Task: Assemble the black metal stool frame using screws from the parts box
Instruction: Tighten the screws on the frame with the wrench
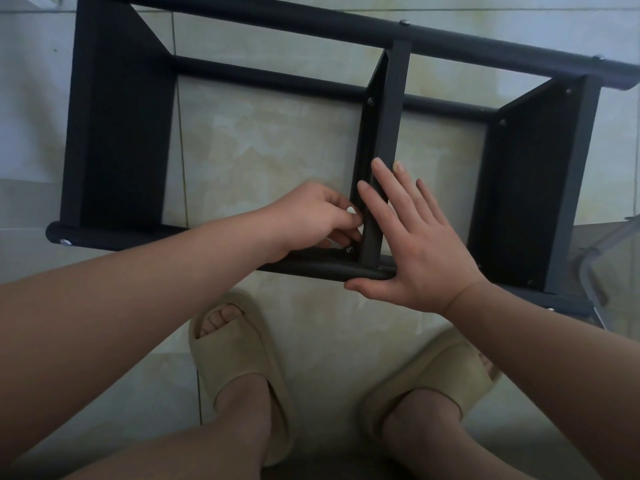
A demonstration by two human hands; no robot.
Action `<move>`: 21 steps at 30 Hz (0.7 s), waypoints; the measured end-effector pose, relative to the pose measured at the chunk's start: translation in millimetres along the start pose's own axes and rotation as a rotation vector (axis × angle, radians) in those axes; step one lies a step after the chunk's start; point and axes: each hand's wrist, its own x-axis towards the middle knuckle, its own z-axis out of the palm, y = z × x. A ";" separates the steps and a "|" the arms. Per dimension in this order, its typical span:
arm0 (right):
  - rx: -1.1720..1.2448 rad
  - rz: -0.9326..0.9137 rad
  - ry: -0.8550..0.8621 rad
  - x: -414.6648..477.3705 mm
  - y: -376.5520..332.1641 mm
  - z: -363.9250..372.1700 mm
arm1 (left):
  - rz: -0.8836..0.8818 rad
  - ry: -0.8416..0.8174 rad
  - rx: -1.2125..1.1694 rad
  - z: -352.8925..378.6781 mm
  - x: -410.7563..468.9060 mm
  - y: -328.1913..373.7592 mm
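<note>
The left hand [311,216] reaches in from the near left. Its fingertips pinch a small part against the left face of the upright grey-black metal centre brace [391,116]. The part is probably a screw, but the fingers hide it. Just near of them, a silver screw head [349,250] sits in the corner where the brace meets the round black near rail [311,266]. The right hand [415,244] lies flat with its fingers spread, pressing the brace's right side, and its thumb runs along the rail. The brace's long axis runs near to far, so the joint lies between the hands, closer to the left one. The black metal stool frame [121,133] lies on the pale tiled floor [259,140], beyond two beige slippers [235,368].
</note>
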 end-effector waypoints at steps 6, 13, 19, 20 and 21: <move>-0.002 -0.001 -0.001 -0.2 -0.2 -0.3 | -0.024 -0.016 0.020 1.2 0.2 0.7; 0.000 0.004 -0.010 0.2 -0.1 -0.5 | 0.000 -0.045 0.153 -2.6 3.3 -3.0; -0.003 0.001 -0.004 -0.1 -0.3 0.0 | 0.099 -0.072 0.263 -8.1 3.4 -5.8; -0.003 0.002 -0.006 -0.2 -0.3 0.1 | 0.113 -0.079 0.275 -8.8 3.2 -5.8; -0.002 0.002 -0.006 -0.3 -0.2 0.1 | 0.124 -0.085 0.284 -9.7 3.1 -5.7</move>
